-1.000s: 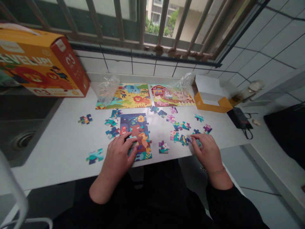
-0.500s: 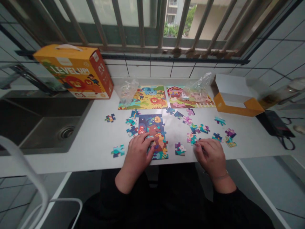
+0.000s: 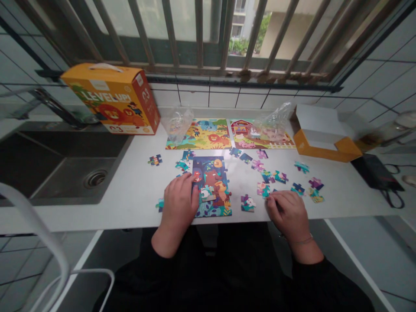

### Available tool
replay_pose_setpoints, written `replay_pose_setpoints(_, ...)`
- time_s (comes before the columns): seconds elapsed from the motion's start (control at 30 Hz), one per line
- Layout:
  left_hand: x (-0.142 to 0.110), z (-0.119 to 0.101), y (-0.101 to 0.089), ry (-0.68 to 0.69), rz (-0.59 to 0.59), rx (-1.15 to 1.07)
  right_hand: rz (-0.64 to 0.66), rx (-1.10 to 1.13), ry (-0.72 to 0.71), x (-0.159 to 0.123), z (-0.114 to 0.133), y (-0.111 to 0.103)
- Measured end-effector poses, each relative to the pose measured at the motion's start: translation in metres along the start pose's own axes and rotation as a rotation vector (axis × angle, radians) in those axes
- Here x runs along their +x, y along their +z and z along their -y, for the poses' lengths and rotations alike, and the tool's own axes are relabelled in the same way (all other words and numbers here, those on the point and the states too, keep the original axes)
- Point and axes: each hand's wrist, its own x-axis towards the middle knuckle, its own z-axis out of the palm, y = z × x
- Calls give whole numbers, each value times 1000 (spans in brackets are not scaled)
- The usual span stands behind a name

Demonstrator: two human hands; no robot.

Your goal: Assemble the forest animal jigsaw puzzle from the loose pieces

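Note:
A partly joined jigsaw puzzle [image 3: 212, 173] with a brown bear lies at the counter's front. My left hand [image 3: 180, 197] rests along its left edge, fingers stretched out and holding nothing. A loose white and teal puzzle piece [image 3: 208, 193] lies on top of the joined part. To the right, my right hand [image 3: 288, 212] is closed with fingers curled together; what they hold, if anything, is hidden. Just beyond its fingertips is a pink and teal puzzle piece [image 3: 262, 190]. Between the puzzle and that hand lies a piece with a white animal [image 3: 248, 203].
Several loose pieces [image 3: 280, 176] are scattered to both sides. Behind lie two picture boards, one with lions [image 3: 212, 130], one with a barn [image 3: 242, 130], under clear plastic bags [image 3: 279, 119]. An orange box [image 3: 110, 99] stands by the sink [image 3: 74, 182]; an open box [image 3: 325, 149] sits right.
My left hand has slid left off the puzzle's middle to its left edge, uncovering the loose piece on top. My right hand stays nearly in place. The view has shifted slightly.

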Motion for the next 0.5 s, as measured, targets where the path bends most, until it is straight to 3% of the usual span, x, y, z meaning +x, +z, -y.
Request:
replay_pose_setpoints(0.1, 12, 18, -8, -120, 20, 126, -10, -2, 2, 0, 0, 0)
replay_pose_setpoints(0.23, 19, 34, -14, -172, 84, 183, -19, -10, -7, 0, -1, 1)
replay_pose_setpoints(0.5, 22, 58, -20, -202, 83, -16, -34, -24, -16, 0, 2, -2)
